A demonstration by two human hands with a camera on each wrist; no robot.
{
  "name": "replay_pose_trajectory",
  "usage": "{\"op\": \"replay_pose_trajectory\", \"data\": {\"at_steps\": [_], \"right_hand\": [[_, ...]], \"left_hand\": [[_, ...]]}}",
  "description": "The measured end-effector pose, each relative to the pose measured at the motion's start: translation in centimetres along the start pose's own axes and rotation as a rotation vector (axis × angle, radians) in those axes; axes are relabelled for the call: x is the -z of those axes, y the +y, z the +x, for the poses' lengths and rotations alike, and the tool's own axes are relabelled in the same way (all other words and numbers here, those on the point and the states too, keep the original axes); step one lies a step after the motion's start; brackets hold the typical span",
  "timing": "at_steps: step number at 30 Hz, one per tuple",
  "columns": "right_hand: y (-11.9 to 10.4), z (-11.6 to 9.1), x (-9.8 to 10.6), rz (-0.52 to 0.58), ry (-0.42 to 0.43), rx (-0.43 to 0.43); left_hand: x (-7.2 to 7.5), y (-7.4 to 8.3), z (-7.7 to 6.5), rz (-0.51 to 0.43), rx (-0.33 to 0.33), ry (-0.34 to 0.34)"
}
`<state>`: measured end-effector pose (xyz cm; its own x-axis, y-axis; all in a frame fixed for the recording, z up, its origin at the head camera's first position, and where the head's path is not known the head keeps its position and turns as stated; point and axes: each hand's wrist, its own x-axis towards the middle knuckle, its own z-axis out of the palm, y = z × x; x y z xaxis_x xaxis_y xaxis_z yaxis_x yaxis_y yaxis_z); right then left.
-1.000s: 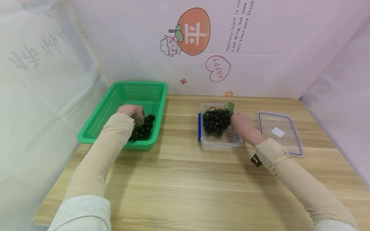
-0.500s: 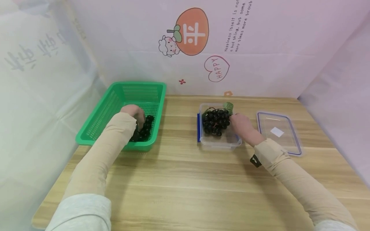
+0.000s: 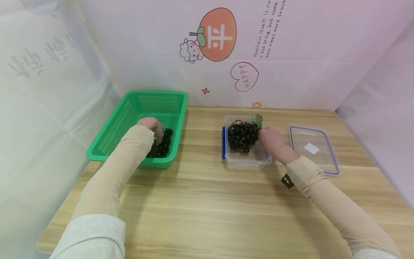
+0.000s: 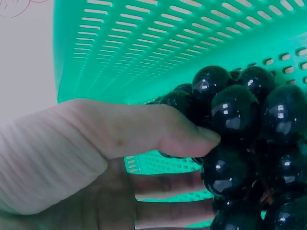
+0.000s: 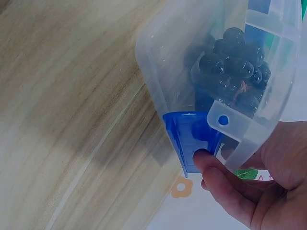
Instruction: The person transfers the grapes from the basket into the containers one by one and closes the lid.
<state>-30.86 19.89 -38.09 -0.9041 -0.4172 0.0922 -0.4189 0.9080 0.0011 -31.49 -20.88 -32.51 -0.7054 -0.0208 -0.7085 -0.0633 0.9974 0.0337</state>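
In the head view, my left hand (image 3: 152,127) reaches down into the green basket (image 3: 163,94) on the left, over a bunch of dark grapes (image 3: 164,145). The left wrist view shows the thumb pressing one side of these grapes (image 4: 230,167), with the fingers extended beneath and partly hidden behind them. My right hand (image 3: 274,142) grips the right wall of a clear plastic container (image 3: 247,163). In the right wrist view its fingers lie against a blue side latch (image 5: 194,136), the thumb over the rim. Another dark grape bunch (image 3: 242,136) with a green leaf (image 3: 257,120) lies inside the container.
A clear lid (image 3: 315,151) with a blue seal and a white label lies right of the container. Bare wooden table (image 3: 200,201) stretches in front of both vessels. A printed white backdrop (image 3: 291,79) stands behind the table.
My left hand has shifted slightly to the right and settled lower over the grapes in the basket. The right hand and the container have stayed in place.
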Motion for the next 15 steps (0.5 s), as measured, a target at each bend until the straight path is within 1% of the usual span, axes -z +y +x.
{"op": "replay_pose_trajectory", "data": {"at_steps": [7,12,15], "right_hand": [[0.1,-0.1,-0.2,0.008,0.026,-0.005],[0.1,-0.1,-0.2,0.009,0.011,-0.003],[0.2,-0.1,-0.2,0.005,0.011,0.004]], "left_hand": [[-0.2,-0.3,0.0,0.033,-0.003,0.015],[-0.4,-0.9,-0.1,0.033,-0.06,0.009],[-0.3,-1.2,-0.4,0.027,-0.095,0.027]]}}
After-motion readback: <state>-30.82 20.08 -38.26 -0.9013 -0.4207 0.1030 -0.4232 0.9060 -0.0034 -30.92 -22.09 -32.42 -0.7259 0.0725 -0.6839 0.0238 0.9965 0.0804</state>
